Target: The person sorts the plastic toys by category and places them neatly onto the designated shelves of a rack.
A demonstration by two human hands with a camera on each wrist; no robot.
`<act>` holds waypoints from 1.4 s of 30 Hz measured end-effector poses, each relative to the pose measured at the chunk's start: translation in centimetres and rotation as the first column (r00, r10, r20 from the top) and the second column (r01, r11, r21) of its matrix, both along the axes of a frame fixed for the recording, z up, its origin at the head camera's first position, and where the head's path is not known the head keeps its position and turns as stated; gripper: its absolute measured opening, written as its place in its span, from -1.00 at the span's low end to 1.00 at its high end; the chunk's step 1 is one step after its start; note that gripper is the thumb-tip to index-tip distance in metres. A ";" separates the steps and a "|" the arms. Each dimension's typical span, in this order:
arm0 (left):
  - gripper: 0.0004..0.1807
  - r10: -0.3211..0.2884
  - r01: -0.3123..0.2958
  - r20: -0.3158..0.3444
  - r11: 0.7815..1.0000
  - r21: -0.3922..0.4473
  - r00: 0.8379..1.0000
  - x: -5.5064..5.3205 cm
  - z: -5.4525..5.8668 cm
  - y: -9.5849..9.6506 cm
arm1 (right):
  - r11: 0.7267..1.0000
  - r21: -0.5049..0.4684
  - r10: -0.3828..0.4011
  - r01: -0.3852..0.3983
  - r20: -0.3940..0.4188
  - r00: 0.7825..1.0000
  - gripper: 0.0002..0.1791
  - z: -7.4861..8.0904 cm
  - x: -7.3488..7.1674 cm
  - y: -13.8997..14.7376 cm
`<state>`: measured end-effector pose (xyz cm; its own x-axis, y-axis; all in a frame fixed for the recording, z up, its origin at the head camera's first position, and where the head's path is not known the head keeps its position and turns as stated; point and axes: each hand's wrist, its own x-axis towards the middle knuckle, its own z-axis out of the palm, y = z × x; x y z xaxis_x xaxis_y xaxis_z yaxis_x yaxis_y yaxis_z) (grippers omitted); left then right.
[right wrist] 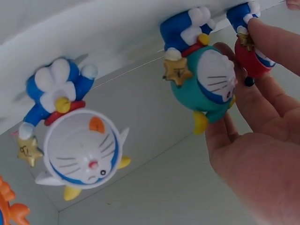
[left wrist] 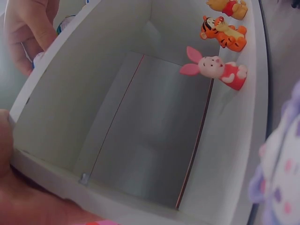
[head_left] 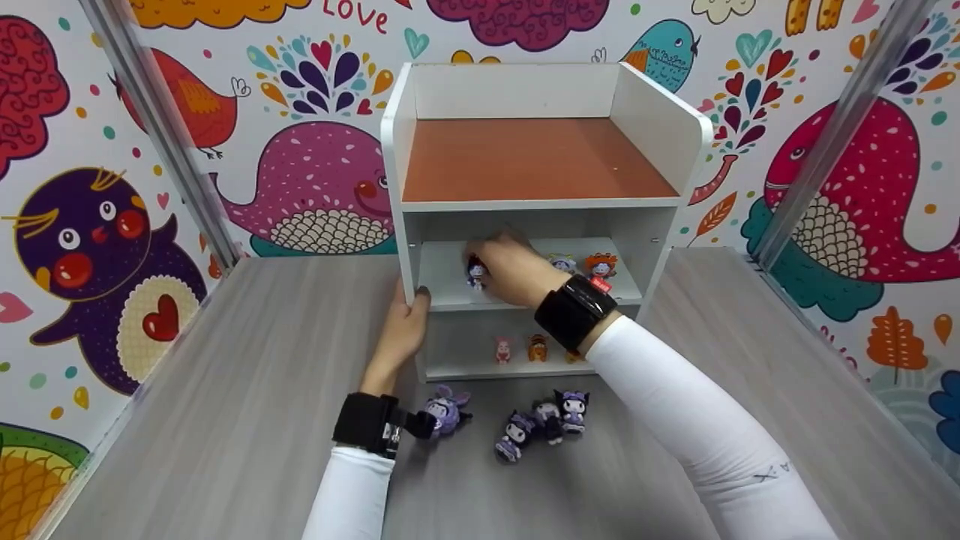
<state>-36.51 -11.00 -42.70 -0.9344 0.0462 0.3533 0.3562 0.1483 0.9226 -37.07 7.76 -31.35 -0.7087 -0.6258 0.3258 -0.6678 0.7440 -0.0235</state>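
My left hand (head_left: 403, 324) holds the left side panel (head_left: 397, 217) of a small white shelf unit, thumb by its front edge. In the left wrist view this hand (left wrist: 33, 199) lies along the panel. Reaching onto the middle shelf, my right hand (head_left: 514, 268) pinches a small cat figurine (head_left: 475, 274). The right wrist view shows this figurine (right wrist: 255, 56) with a red head, blue body and gold star, its feet at the shelf surface. Next to it stands a teal-headed cat figurine (right wrist: 201, 77), then a white-headed one (right wrist: 82, 145). An orange figurine (head_left: 601, 265) is at the right.
On the bottom shelf stand a pink piglet figurine (head_left: 503, 349), a tiger figurine (head_left: 537, 348) and a partly hidden yellow bear figurine (left wrist: 229, 8). A purple plush-like doll (head_left: 445, 412) and a cluster of dark purple figurines (head_left: 547, 417) lie on the grey table (head_left: 262, 420) in front.
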 end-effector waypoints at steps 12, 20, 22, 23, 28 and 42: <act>-0.35 0.014 -0.014 -0.007 1.000 0.006 1.000 0.1 0.0 -0.5 | 0.996 -0.084 0.028 -0.024 0.038 0.999 -0.57 1.6 1.2 1.0; -0.34 0.026 -0.026 0.023 1.000 -0.009 0.999 0.3 0.2 -0.6 | 0.959 -0.254 0.102 -0.123 -0.096 0.990 -0.61 2.2 5.8 4.8; -0.34 0.030 -0.029 0.030 0.999 -0.012 0.999 0.3 0.2 -0.6 | 0.946 -0.280 0.138 -0.163 -0.108 0.985 -0.68 1.3 7.0 6.5; -0.34 0.032 -0.031 0.032 0.999 -0.017 0.999 0.3 0.1 -0.5 | 0.943 -0.287 0.150 -0.171 -0.093 0.984 -0.72 0.6 7.6 7.5; -0.34 0.019 -0.018 0.016 0.999 -0.028 1.000 0.2 0.0 -0.1 | 0.953 -0.285 0.147 -0.101 0.143 0.979 -0.85 -3.4 8.5 12.2; -0.36 0.030 -0.029 0.035 0.999 -0.044 0.999 -0.1 -0.2 -0.3 | 0.993 -0.017 0.113 -0.117 0.429 0.896 -0.57 -10.0 7.3 11.2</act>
<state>-36.63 -11.29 -42.85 -0.9474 0.0332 0.3184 0.3184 0.1989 0.9268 -29.81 18.96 -41.39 -0.7013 -0.7129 0.0006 -0.6755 0.6642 -0.3200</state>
